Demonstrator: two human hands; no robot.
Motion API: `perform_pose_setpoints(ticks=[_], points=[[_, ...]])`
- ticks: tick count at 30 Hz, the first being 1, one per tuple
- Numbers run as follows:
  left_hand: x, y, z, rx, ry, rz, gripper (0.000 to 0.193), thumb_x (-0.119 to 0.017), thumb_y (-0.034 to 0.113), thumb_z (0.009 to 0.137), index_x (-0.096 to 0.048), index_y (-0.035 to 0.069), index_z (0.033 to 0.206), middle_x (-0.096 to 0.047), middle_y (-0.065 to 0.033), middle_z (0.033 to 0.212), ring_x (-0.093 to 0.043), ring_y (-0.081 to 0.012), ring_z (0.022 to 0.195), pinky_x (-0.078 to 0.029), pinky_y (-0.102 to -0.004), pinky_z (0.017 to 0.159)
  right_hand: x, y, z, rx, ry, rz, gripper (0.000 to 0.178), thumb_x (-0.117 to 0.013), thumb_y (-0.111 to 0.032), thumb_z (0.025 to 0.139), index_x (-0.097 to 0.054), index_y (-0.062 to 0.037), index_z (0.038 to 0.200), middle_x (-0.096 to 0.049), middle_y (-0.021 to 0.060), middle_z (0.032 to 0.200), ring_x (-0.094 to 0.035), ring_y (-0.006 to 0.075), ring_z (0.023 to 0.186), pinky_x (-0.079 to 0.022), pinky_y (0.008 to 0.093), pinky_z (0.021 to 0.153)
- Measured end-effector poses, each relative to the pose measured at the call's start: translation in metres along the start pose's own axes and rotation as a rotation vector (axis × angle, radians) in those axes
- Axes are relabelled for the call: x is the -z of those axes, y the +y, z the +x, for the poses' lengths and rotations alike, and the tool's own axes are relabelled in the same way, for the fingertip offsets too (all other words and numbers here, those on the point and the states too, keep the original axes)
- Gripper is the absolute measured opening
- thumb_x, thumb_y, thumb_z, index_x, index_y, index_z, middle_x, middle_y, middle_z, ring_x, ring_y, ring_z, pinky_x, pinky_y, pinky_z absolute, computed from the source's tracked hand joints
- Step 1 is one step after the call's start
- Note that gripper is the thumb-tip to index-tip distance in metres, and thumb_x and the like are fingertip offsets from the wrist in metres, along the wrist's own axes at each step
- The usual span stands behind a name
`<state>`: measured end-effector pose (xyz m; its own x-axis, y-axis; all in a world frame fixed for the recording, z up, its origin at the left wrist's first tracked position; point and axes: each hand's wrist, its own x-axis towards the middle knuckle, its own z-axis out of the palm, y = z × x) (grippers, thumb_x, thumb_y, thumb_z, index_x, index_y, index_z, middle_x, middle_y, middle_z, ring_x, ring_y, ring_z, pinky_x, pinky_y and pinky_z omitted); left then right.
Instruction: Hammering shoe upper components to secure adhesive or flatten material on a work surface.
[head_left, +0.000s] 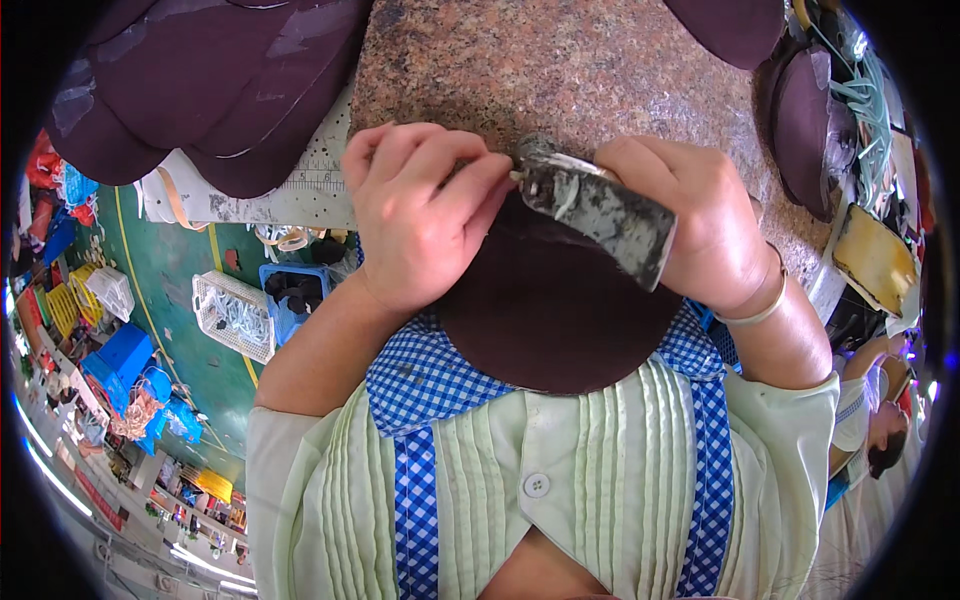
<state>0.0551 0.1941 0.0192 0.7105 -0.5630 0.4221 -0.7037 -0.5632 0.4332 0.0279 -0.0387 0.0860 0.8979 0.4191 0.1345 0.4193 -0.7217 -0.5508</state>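
Note:
A dark brown, rounded flat piece [560,320] reaches from the slab's near edge down against my apron. At its far edge, my left hand [420,205] is closed, its fingertips pinching the edge; what exactly lies between them is too small to make out. My right hand [700,215] is wrapped round a hammer [600,215] with a worn, blackened metal head. The hammer's narrow end sits close beside my left fingertips, while its broad end points toward me. Its handle is hidden in my right hand.
A speckled stone slab [560,65] lies beneath my hands. Overlapping dark brown pieces [210,80] lie at the far left, over a ruled white board [315,180]. More brown pieces [800,120] and pale tubing [868,110] are on the right. A white basket [235,318] stands below left.

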Motion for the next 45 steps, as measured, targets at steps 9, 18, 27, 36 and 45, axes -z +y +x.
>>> perform_pose_setpoints(ticks=[9, 18, 27, 36, 45], points=[[-0.004, -0.002, -0.012, 0.032, 0.014, -0.105, 0.025, -0.084, 0.025, 0.067, -0.074, 0.016, 0.089, -0.065, 0.0048, 0.096, -0.06, -0.0203, 0.095, -0.037, -0.0411, 0.089, 0.0, -0.001, -0.004, -0.033, -0.021, 0.007, 0.025, -0.076, -0.012, 0.076, -0.056, -0.0071, 0.089, -0.059, 0.0108, 0.071, -0.063, 0.033, 0.063, -0.051, 0.0417, 0.054], [-0.002, 0.003, -0.008, 0.097, -0.004, -0.117, 0.024, -0.084, 0.021, 0.067, -0.075, 0.015, 0.088, -0.065, 0.0044, 0.092, -0.06, -0.0209, 0.095, -0.038, -0.041, 0.089, 0.005, -0.006, -0.001, -0.063, -0.047, -0.037, 0.025, -0.077, -0.012, 0.075, -0.056, -0.0065, 0.089, -0.059, 0.0113, 0.071, -0.063, 0.0337, 0.062, -0.051, 0.0426, 0.055], [0.005, 0.013, -0.008, -0.048, -0.045, 0.07, 0.019, -0.079, 0.022, 0.073, -0.075, 0.014, 0.089, -0.065, 0.0038, 0.095, -0.06, -0.0187, 0.097, -0.034, -0.0523, 0.099, 0.0, -0.006, 0.004, -0.02, -0.049, -0.035, 0.024, -0.076, -0.013, 0.079, -0.055, -0.0065, 0.087, -0.058, 0.0111, 0.071, -0.063, 0.0323, 0.061, -0.05, 0.0412, 0.053], [0.003, 0.011, -0.014, -0.086, 0.058, 0.119, 0.018, -0.079, 0.021, 0.072, -0.064, 0.013, 0.069, -0.062, 0.0016, 0.084, -0.061, -0.0202, 0.09, -0.037, -0.0465, 0.092, -0.006, -0.005, 0.002, -0.01, -0.017, -0.111, 0.025, -0.076, -0.016, 0.08, -0.053, -0.0073, 0.085, -0.056, 0.0098, 0.07, -0.062, 0.0315, 0.059, -0.049, 0.0404, 0.051], [0.003, 0.005, -0.007, 0.013, 0.022, -0.003, 0.026, -0.086, 0.02, 0.065, -0.062, 0.014, 0.071, -0.059, 0.0002, 0.081, -0.06, -0.022, 0.084, -0.039, -0.0408, 0.083, -0.002, 0.004, -0.01, -0.183, 0.172, -0.087, 0.026, -0.081, -0.019, 0.081, -0.062, -0.0028, 0.089, -0.063, 0.0095, 0.07, -0.064, 0.0313, 0.061, -0.05, 0.0387, 0.053]])
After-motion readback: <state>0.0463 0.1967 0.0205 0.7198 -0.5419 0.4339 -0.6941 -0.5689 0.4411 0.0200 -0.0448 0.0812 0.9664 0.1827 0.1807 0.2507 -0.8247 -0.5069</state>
